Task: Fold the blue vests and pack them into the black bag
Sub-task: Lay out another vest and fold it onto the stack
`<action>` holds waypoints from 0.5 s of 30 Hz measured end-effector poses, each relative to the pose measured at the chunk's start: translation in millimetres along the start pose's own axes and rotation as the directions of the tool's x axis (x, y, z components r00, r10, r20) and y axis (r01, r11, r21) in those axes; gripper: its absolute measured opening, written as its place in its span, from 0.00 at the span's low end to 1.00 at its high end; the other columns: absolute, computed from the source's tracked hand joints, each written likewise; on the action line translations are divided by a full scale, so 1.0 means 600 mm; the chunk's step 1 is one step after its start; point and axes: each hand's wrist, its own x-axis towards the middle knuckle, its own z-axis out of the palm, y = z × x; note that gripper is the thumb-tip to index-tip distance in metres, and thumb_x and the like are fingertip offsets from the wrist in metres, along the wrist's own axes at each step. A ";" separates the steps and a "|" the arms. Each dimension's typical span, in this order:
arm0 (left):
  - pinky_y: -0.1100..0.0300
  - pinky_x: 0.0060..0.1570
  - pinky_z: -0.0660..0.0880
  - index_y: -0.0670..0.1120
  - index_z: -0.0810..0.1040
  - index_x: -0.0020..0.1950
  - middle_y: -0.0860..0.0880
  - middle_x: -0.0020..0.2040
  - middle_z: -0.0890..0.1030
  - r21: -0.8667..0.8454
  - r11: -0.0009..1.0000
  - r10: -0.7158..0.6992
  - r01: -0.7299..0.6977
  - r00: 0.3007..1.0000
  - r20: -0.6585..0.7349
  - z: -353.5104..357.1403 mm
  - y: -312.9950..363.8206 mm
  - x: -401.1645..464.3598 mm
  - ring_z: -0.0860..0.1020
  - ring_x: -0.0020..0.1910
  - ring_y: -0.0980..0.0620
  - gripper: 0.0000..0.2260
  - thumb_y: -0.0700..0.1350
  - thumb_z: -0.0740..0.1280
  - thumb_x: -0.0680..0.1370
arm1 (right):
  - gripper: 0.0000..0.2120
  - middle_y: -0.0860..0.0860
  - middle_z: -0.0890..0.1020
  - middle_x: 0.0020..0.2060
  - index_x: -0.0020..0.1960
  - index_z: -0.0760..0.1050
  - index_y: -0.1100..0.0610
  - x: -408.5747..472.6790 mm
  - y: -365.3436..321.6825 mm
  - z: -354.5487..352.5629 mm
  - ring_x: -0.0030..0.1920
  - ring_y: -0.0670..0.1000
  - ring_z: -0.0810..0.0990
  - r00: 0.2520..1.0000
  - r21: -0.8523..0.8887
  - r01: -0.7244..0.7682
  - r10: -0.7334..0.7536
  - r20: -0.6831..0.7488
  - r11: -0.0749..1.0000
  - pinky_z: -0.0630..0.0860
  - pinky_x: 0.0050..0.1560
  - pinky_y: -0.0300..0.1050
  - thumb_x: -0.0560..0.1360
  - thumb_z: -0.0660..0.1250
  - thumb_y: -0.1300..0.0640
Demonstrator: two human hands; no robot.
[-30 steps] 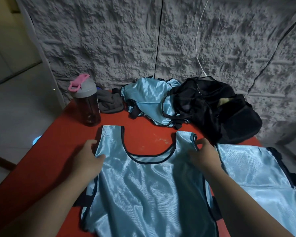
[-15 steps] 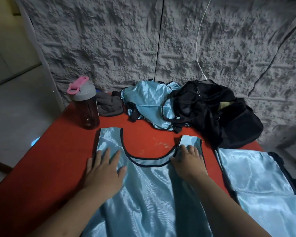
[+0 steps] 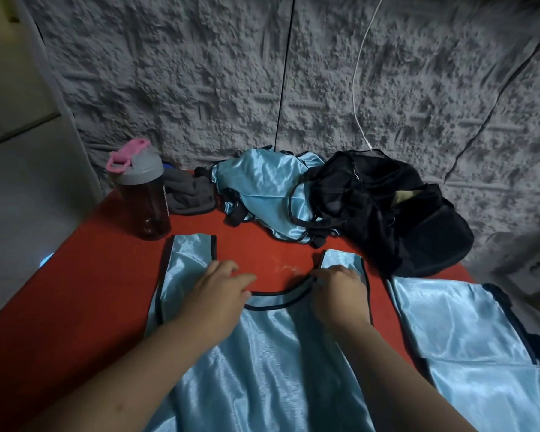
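In the head view a blue vest lies flat on the red tabletop at its near edge, neckline toward the far edge, its dark-trimmed shoulder straps spread apart. The left hand rests on the vest at the base of the left strap, fingers extended and lying flat toward the neckline, its grip open and holding nothing. The right hand sits at the base of the right strap with its fingers bent down onto the neckline trim; whether that grip pinches the trim or only presses it I cannot tell. A second blue vest, folded flat, lies along the right edge of the tabletop, just beside the first. At the far edge, against the rough grey wall, a crumpled pile of blue vests touches the black bag, which sits near the far right corner. A bottle with a grey and pink lid stands upright near the far left corner, with a dark grey cloth between it and the pile.
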 end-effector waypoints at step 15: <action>0.61 0.59 0.67 0.56 0.73 0.42 0.61 0.51 0.72 0.002 0.997 0.072 -0.072 0.997 0.035 0.010 -0.005 -0.003 0.66 0.55 0.59 0.09 0.47 0.68 0.80 | 0.12 0.50 0.73 0.50 0.56 0.80 0.45 -0.015 -0.005 -0.013 0.60 0.58 0.72 0.998 0.056 -0.042 0.039 0.048 0.998 0.67 0.55 0.51 0.77 0.63 0.55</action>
